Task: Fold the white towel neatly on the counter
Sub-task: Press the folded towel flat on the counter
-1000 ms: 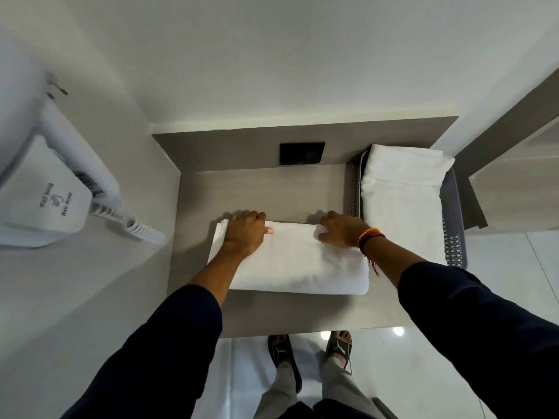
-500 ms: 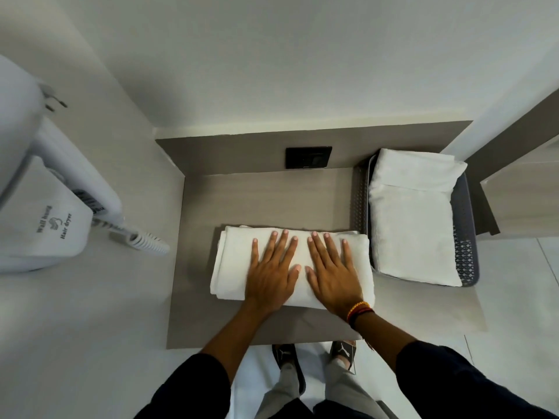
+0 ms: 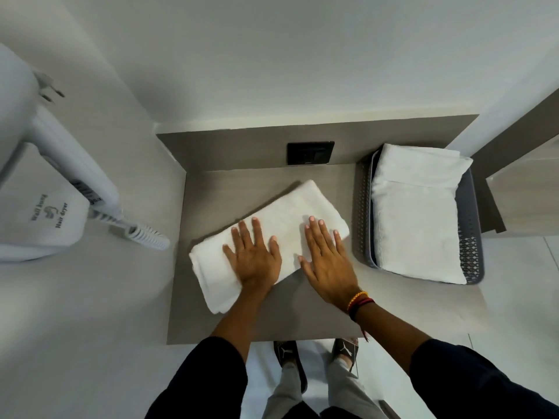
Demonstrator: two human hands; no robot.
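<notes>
A folded white towel [image 3: 281, 216] lies at a slant on the grey counter [image 3: 230, 186], its far end pointing toward the back right and its near end toward the front left. My left hand [image 3: 254, 255] rests flat on the towel's middle, fingers spread. My right hand [image 3: 328, 261] lies flat too, fingers on the towel's right part and palm over the counter beside it. Neither hand grips the cloth.
A grey perforated basket [image 3: 472, 237] at the counter's right holds more folded white towels [image 3: 414, 225]. A black wall socket [image 3: 310, 152] sits on the back panel. A wall-hung hair dryer [image 3: 42, 195] with coiled cord projects at left. My feet [image 3: 290, 358] stand below the front edge.
The towel has turned from lying straight across the counter to a slant, right end swung away from me. Both hands stayed flat on it and turned with it.
</notes>
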